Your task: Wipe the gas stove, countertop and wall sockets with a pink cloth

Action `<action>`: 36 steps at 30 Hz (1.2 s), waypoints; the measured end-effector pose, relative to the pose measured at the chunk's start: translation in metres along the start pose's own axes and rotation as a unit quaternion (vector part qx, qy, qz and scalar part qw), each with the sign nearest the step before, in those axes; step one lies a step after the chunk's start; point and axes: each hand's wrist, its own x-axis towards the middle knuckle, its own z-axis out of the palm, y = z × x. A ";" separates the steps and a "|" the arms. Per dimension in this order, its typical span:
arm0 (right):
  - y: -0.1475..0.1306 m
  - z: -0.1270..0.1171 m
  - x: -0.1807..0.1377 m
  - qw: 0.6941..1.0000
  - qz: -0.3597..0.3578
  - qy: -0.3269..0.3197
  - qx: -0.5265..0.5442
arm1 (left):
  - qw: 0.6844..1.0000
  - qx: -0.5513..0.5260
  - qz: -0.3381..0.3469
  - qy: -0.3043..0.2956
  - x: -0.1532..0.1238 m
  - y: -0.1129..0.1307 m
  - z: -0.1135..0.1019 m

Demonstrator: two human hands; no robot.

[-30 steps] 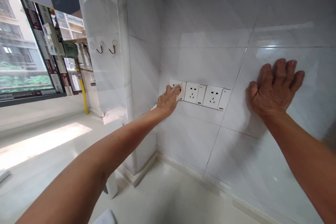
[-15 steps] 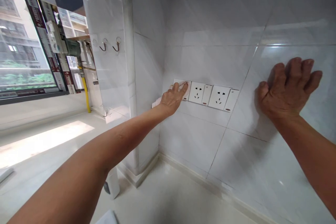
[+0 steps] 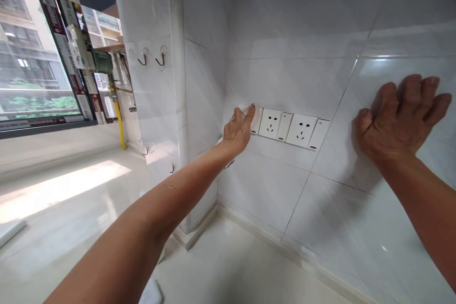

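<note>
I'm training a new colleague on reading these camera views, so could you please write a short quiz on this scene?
1. What does the left hand press against the socket panel?
A. A pale cloth
B. A screwdriver
C. A plug

2. True or false: the right hand rests on the tiled wall, to the right of the socket panel.

3. What colour is the upright pipe near the window?

Key: 1. A; 2. True; 3. Yellow.

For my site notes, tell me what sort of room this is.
Probably a kitchen: a white counter under the window, a yellow gas pipe at the counter's far end, and power sockets on the tiled wall.
</note>
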 end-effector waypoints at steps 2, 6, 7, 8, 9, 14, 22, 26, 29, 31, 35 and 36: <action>-0.002 -0.001 0.000 1.000 0.005 -0.002 0.001 | 1.000 0.003 -0.006 0.013 -0.001 0.003 0.003; -0.005 -0.003 0.001 1.000 0.015 -0.004 -0.004 | 0.996 0.080 0.040 0.023 -0.004 -0.003 0.006; -0.006 -0.003 0.001 1.000 0.017 -0.005 -0.004 | 0.993 0.101 0.058 0.020 -0.004 -0.006 0.005; -0.005 -0.003 0.001 1.000 0.018 -0.007 -0.002 | 0.990 0.119 0.076 0.016 -0.004 -0.010 0.004; -0.005 -0.002 0.001 1.000 0.018 -0.008 0.000 | 0.987 0.133 0.090 0.011 -0.004 -0.014 0.002; 0.001 0.002 0.000 1.000 -0.010 0.006 0.001 | 0.995 0.089 0.042 -0.011 0.000 -0.012 -0.009; -0.005 -0.003 0.001 1.000 0.013 -0.009 0.016 | 0.997 0.070 0.011 0.016 -0.004 0.003 0.005; -0.005 -0.003 0.002 1.000 0.015 -0.012 0.013 | 0.987 0.135 0.083 0.010 -0.007 -0.011 0.008; -0.002 -0.001 0.001 1.000 0.005 -0.007 0.000 | 0.980 0.163 0.116 0.009 -0.006 -0.017 0.005; -0.001 0.000 0.001 1.000 0.002 -0.005 -0.004 | 0.983 0.152 0.102 0.005 -0.005 -0.015 0.004; -0.002 -0.001 0.000 1.000 0.007 -0.009 0.011 | 0.996 0.081 0.043 -0.016 -0.007 -0.001 0.004; -0.002 -0.001 0.000 1.000 0.007 -0.009 0.016 | 0.997 0.061 0.032 -0.020 -0.007 0.002 0.004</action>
